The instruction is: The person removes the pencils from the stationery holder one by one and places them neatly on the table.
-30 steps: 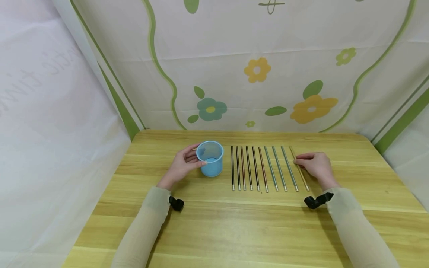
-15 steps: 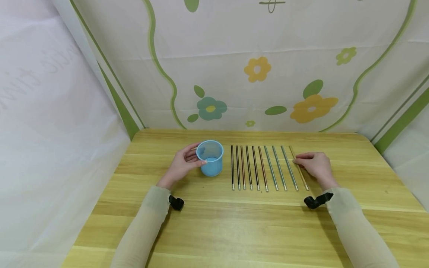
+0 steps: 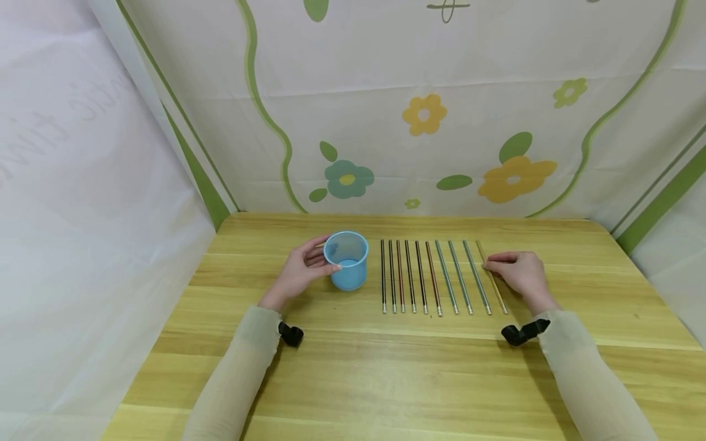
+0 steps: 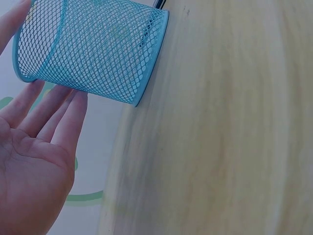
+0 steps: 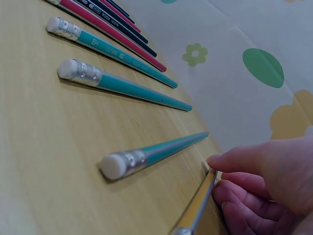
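A light blue mesh pen holder [image 3: 350, 279] stands upright on the wooden table. My left hand [image 3: 298, 271] holds it from the left, thumb at the near rim and fingers along the far side; the left wrist view shows fingertips against the mesh [image 4: 98, 54]. To the right, my right hand [image 3: 520, 271] pinches a yellow pencil [image 5: 198, 200] by its upper half between thumb and fingers, close over the tabletop. That pencil is the rightmost in a row. Beside it lie teal pencils [image 3: 467, 275], then black pencils [image 3: 410, 275] and dark red ones [image 3: 432, 278], their white erasers toward me.
The wooden table [image 3: 353, 380] extends toward me below the row. A white cloth wall [image 3: 386, 141] printed with flowers and leaves rises behind its back edge, and a second white cloth [image 3: 99, 245] hangs on the left.
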Motion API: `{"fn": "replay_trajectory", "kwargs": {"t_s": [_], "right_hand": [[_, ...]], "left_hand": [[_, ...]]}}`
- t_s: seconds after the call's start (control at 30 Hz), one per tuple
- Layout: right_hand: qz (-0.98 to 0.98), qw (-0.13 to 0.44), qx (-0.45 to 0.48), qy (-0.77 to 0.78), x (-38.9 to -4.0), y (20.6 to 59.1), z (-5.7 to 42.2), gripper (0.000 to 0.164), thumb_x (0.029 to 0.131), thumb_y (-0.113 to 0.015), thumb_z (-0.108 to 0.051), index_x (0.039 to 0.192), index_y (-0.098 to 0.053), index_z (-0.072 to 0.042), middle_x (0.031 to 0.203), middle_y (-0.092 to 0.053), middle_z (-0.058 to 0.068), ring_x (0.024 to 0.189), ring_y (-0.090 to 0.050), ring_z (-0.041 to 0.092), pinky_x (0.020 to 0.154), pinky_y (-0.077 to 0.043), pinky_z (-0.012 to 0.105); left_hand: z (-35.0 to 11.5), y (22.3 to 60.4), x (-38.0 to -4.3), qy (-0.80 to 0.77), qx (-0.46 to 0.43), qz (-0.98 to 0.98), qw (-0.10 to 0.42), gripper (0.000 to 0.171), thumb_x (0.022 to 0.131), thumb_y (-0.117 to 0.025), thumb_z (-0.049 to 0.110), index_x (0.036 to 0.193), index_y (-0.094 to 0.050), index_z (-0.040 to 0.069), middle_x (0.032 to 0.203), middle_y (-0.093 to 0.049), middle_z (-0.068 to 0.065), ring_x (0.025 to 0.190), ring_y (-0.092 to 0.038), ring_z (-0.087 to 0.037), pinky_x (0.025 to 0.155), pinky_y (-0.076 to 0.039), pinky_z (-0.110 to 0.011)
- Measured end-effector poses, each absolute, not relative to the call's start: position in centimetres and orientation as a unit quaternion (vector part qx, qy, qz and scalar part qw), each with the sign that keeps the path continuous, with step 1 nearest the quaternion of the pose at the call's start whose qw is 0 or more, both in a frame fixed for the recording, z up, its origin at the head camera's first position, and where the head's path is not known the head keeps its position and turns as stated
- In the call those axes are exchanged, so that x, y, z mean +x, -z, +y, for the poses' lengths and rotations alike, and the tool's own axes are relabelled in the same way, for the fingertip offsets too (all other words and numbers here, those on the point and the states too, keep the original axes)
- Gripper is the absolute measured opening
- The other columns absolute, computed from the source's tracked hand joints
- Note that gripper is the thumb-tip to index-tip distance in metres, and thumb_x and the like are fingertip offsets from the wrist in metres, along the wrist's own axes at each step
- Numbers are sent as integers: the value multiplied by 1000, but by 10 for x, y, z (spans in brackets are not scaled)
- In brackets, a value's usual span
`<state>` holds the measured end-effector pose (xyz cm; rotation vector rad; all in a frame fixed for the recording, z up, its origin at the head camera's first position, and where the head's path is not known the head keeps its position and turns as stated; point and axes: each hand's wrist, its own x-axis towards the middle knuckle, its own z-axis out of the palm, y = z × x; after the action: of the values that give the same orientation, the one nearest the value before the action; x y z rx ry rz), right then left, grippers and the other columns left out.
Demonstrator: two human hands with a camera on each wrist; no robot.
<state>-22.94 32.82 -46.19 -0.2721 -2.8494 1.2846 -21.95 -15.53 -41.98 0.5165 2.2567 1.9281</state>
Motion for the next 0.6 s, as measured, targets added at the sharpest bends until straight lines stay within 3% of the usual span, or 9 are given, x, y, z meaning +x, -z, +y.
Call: {"fn": "replay_trajectory", "kwargs": {"t_s": [0.17,0.33,0.4,0.53,0.6], "right_hand": [[-906,8,-84,-416,-227,461,327,48,94,-74,-41,122,-73,-1,121,-69,20,113,-61,35,96,-50,48],[-868,38,-95,-486,-225,453,331,57,96,-72,-42,130,-66,3,114,-70,20,91,-71,20,74,-60,28],[-853,62,-102,-507,-225,444,336,60,95,-71,-45,132,-65,2,112,-72,14,88,-71,16,72,-59,24],[-849,101,-109,-507,-223,422,348,67,94,-68,-55,139,-63,-6,109,-70,-11,92,-65,4,72,-53,16],[-850,119,-110,-501,-222,412,356,68,94,-65,-57,142,-61,-10,113,-68,-15,97,-60,0,74,-49,12]], "left_hand": [[-155,419,-219,-636,168,751,62,71,89,-79,2,151,-44,-2,141,-53,-30,131,-51,-45,108,-44,-48],[-156,421,-220,-634,168,752,62,71,89,-79,3,151,-44,-1,141,-53,-30,131,-51,-44,108,-45,-47],[-156,422,-220,-634,168,752,62,71,90,-79,4,151,-44,-1,141,-53,-29,131,-51,-44,107,-45,-46],[-157,422,-220,-633,168,753,61,71,90,-79,4,151,-44,0,141,-53,-29,131,-51,-44,107,-46,-45],[-156,422,-220,-633,169,753,62,71,90,-79,4,151,-44,0,141,-53,-29,131,-51,-44,106,-46,-44]]}}
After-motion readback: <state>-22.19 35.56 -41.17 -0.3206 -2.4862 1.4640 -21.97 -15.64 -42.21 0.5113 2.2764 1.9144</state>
